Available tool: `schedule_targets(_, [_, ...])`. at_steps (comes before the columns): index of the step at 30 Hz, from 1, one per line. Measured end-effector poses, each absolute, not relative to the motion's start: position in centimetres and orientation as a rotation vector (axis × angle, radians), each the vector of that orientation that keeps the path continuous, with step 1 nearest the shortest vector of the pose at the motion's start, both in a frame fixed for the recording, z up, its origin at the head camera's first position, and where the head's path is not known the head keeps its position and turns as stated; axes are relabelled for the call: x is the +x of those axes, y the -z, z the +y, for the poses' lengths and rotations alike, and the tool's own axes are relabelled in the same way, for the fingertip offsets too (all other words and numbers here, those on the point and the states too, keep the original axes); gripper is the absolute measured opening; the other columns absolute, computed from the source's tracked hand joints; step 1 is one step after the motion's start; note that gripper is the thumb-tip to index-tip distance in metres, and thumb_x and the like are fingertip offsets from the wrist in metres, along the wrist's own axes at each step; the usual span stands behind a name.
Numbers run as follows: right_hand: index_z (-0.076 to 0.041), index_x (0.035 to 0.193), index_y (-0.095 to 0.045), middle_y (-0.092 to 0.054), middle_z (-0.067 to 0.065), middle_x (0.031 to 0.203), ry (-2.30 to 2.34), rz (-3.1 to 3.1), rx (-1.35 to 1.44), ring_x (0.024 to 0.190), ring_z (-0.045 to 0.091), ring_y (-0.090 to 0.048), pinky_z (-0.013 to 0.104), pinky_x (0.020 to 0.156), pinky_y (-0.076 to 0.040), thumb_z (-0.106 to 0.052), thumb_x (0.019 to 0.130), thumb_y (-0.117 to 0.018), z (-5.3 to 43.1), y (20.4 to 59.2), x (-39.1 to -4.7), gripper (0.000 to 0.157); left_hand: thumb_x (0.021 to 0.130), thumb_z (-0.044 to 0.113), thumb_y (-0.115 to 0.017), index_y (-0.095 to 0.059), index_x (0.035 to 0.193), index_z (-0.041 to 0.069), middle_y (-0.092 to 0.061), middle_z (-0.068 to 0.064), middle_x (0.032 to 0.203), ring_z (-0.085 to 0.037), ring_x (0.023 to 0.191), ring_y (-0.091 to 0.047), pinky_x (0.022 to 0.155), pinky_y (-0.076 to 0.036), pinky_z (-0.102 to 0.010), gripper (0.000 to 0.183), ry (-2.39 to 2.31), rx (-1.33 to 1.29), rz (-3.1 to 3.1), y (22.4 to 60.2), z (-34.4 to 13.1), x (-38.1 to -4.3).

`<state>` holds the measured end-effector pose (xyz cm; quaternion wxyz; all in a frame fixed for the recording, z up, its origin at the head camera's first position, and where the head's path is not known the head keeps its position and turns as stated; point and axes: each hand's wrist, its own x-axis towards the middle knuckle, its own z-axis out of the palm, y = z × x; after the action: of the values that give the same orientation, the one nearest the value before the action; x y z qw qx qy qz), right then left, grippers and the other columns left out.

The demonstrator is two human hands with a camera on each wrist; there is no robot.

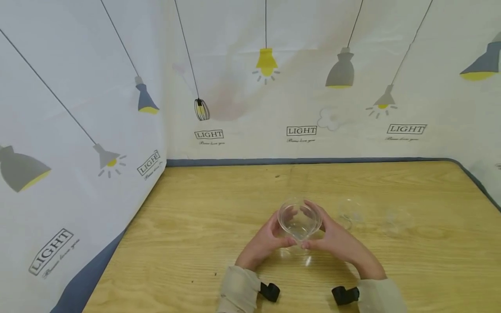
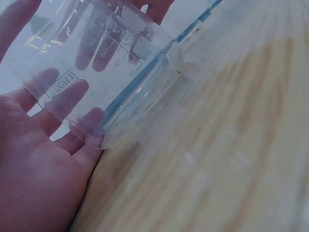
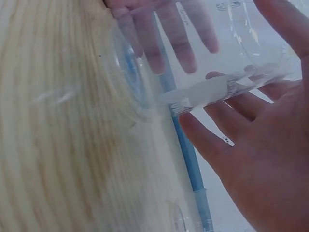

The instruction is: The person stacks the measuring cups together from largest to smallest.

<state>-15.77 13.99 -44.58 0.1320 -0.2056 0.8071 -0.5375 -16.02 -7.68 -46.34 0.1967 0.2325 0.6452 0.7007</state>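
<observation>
A clear beaker [image 1: 299,225] with a pouring lip is held between my two hands, its mouth facing up and the lip toward me. Printed graduations and a white label patch show on its wall [image 2: 118,58] in the left wrist view. My left hand [image 1: 269,237] wraps its left side, fingers spread along the wall and thumb near the lip. On the opposite side my right hand [image 1: 333,237] grips it the same way, its fingers [image 3: 236,113] on the wall. The beaker's base is close to the tabletop; whether it touches I cannot tell.
Two more clear vessels, faint against the wood, stand to the right: a nearer one [image 1: 351,213] and one farther right [image 1: 397,219]. The wooden table [image 1: 188,226] meets a lamp-printed sheet [image 1: 250,143] at the back and left.
</observation>
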Motion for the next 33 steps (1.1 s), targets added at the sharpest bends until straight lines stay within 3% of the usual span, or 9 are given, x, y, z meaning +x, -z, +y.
schedule_targets(6, [-0.038,0.141,-0.01,-0.022,0.014,0.144,1.626,2.34,-0.636,0.124,0.038,-0.031,0.057,0.093,-0.03,-0.028,0.071,-0.075,14.0,43.7,-16.1,0.096,0.076,0.025,-0.071,-0.021,0.142,0.024,-0.027,-0.005,0.144,-0.017,0.132,-0.021,0.105,-0.015,-0.038,0.083,-1.975,0.63,1.802,46.4,-7.9,-16.2])
schedule_targets(10, [-0.035,0.142,-0.012,-0.028,0.009,0.143,1.668,2.339,-0.708,0.125,0.034,-0.031,0.054,0.096,-0.028,-0.021,0.073,-0.074,14.4,43.0,-16.1,0.093,0.077,0.021,-0.071,-0.021,0.142,0.023,-0.027,-0.005,0.144,-0.017,0.132,-0.022,0.106,-0.016,-0.037,0.083,-1.982,0.626,1.797,46.5,-7.9,-16.3])
schedule_targets(17, [-0.017,0.141,-0.023,-0.041,0.013,0.134,1.915,2.372,-0.828,0.122,0.023,-0.039,0.024,0.096,-0.034,0.004,0.082,-0.06,16.0,42.0,-15.8,0.073,0.075,0.022,-0.072,-0.024,0.141,0.014,-0.032,-0.007,0.141,-0.022,0.131,-0.025,0.105,-0.018,-0.035,0.082,-2.042,0.641,1.761,46.5,-7.6,-16.1])
schedule_targets(21, [-0.014,0.137,-0.032,-0.046,0.012,0.13,2.014,2.534,-0.692,0.122,0.012,-0.038,0.016,0.094,-0.032,0.004,0.084,-0.057,16.7,41.4,-15.3,0.061,0.075,0.021,-0.072,-0.025,0.14,0.012,-0.032,-0.011,0.141,-0.026,0.13,-0.025,0.105,-0.018,-0.035,0.081,-2.071,0.677,1.744,46.4,-7.4,-16.1])
schedule_targets(29, [-0.014,0.129,-0.047,-0.045,0.003,0.131,2.076,2.767,-0.223,0.127,0.011,-0.031,0.015,0.098,-0.025,-0.01,0.088,-0.056,17.0,40.5,-14.6,0.043,0.075,0.02,-0.073,-0.025,0.14,0.014,-0.031,-0.013,0.141,-0.024,0.13,-0.025,0.105,-0.019,-0.032,0.081,-2.066,0.678,1.723,46.5,-7.5,-16.2])
schedule_targets(33, [-0.017,0.129,-0.048,-0.04,-0.005,0.136,2.028,2.793,-0.06,0.128,0.007,-0.028,0.023,0.103,-0.022,-0.02,0.089,-0.056,17.3,41.3,-14.9,0.041,0.075,0.02,-0.073,-0.026,0.14,0.013,-0.032,-0.013,0.14,-0.024,0.13,-0.026,0.104,-0.02,-0.032,0.081,-2.071,0.675,1.725,46.6,-7.7,-16.2])
